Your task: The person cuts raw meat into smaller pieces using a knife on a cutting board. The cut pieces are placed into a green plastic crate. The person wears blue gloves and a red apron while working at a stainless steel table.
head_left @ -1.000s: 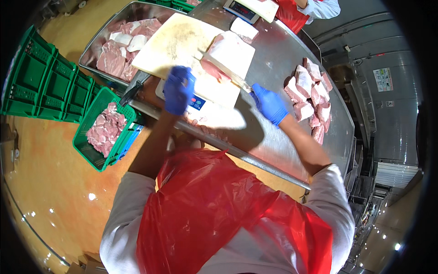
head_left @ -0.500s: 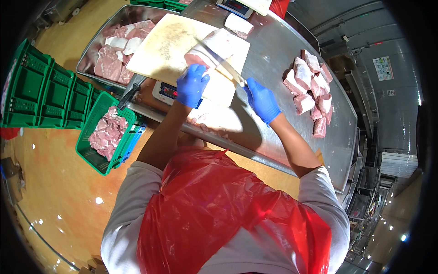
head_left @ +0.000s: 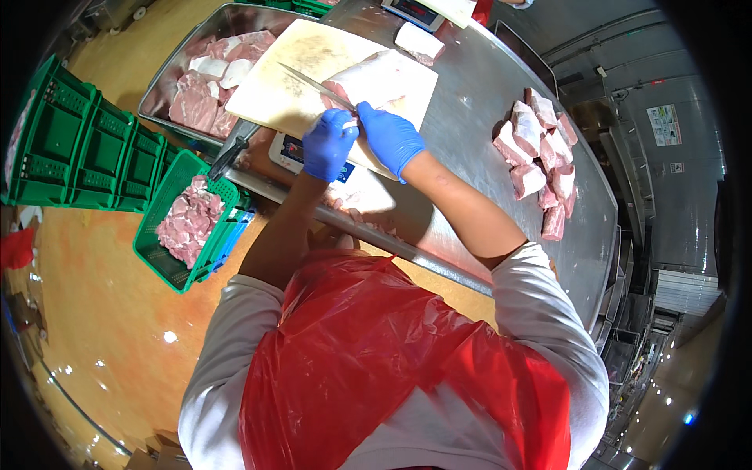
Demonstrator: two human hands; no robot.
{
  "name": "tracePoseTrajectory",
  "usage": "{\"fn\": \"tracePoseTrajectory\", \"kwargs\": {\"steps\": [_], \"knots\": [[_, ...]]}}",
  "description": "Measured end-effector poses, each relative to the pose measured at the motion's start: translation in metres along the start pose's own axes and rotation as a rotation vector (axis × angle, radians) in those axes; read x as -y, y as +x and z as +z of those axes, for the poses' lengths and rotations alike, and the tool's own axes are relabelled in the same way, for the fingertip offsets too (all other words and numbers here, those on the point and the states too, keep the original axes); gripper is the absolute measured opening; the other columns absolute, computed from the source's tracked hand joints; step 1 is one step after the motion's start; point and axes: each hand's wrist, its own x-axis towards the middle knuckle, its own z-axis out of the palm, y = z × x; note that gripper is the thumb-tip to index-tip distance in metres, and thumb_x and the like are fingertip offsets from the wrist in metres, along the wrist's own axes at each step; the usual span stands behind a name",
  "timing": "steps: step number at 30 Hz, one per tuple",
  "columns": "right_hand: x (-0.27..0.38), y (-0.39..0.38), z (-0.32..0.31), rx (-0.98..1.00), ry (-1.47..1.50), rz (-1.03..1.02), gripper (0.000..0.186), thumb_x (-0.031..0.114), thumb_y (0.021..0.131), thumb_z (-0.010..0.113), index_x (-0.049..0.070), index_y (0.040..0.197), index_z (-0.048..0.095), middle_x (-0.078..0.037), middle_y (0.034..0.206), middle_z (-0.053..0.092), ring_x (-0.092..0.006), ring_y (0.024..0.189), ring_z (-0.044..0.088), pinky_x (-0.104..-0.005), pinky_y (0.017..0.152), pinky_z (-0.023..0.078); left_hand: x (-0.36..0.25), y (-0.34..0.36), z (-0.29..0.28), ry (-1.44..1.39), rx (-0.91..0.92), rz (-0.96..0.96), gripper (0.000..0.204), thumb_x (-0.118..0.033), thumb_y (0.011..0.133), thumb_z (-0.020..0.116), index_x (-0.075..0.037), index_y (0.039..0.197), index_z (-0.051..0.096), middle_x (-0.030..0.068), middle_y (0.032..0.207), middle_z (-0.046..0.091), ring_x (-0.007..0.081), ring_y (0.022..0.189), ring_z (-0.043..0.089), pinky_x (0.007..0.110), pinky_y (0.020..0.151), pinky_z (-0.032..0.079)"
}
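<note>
A large pale piece of meat (head_left: 374, 77) lies on the cream cutting board (head_left: 294, 59). My right hand (head_left: 389, 141), in a blue glove, is closed round the handle of a knife (head_left: 304, 77). Its long blade points to the far left across the board, by the meat's near-left end. Close beside it, my left hand (head_left: 330, 146), also gloved, has its fingers curled together just in front of the meat. A small whitish bit shows at those fingertips, too small to name. Under the board's near edge sits a scale (head_left: 287, 151), partly covered.
Cut meat pieces (head_left: 540, 149) are heaped on the steel table (head_left: 478, 94) at right. A metal tub (head_left: 149, 102) of meat stands at left, near a black-handled tool (head_left: 229, 159). Below are a green basket (head_left: 142, 249) of trimmings and stacked green crates (head_left: 66, 149). Another scale (head_left: 415, 12) stands far off.
My right hand has moved left with the knife, from the board's right side to beside my left hand. The blade now lies farther left. My left hand has barely shifted.
</note>
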Motion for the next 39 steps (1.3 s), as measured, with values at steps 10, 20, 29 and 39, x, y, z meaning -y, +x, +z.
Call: {"fn": "tracePoseTrajectory", "kwargs": {"steps": [10,20,29,39], "knots": [[-0.023,-0.156,-0.057,0.193,0.012,0.221,0.017,0.01,0.098,0.053,0.003,0.113,0.047,-0.031,0.086,0.063,-0.05,0.075,0.063,-0.0558,0.063,0.05,0.024,0.013,-0.076,-0.205,0.187,-0.558,0.007,-0.014,0.077,0.076,-0.009,0.081,0.073,0.0087,0.078,0.064,0.0217,0.072,0.065,0.033,0.065,0.051],[0.029,-0.014,0.0,-0.214,0.122,0.135,0.021,0.015,0.095,0.054,0.005,0.113,0.048,-0.026,0.09,0.067,-0.0463,0.078,0.067,-0.0536,0.069,0.055,-0.014,-0.028,-0.074,-0.651,0.095,-0.684,0.012,0.003,0.081,0.068,0.0,0.092,0.07,0.0037,0.082,0.066,0.0109,0.073,0.063,0.026,0.067,0.051],[-0.035,-0.121,-0.059,0.387,-0.209,0.172,0.022,0.014,0.095,0.055,0.008,0.115,0.049,-0.025,0.092,0.069,-0.0452,0.08,0.067,-0.0543,0.067,0.053,0.054,-0.005,-0.122,-0.985,-0.28,-0.94,0.017,0.001,0.085,0.067,-0.003,0.101,0.068,0.0029,0.089,0.068,0.0125,0.076,0.065,0.024,0.068,0.052],[-0.035,-0.176,-0.031,-0.393,0.163,0.268,0.016,0.014,0.103,0.057,-0.002,0.107,0.057,-0.019,0.074,0.065,-0.0328,0.061,0.064,-0.0393,0.056,0.047,0.215,-0.101,-0.417,-0.029,0.056,-1.08,0.027,0.001,0.09,0.062,-0.003,0.117,0.063,0.0087,0.11,0.07,0.018,0.091,0.067,0.033,0.08,0.054]]}}
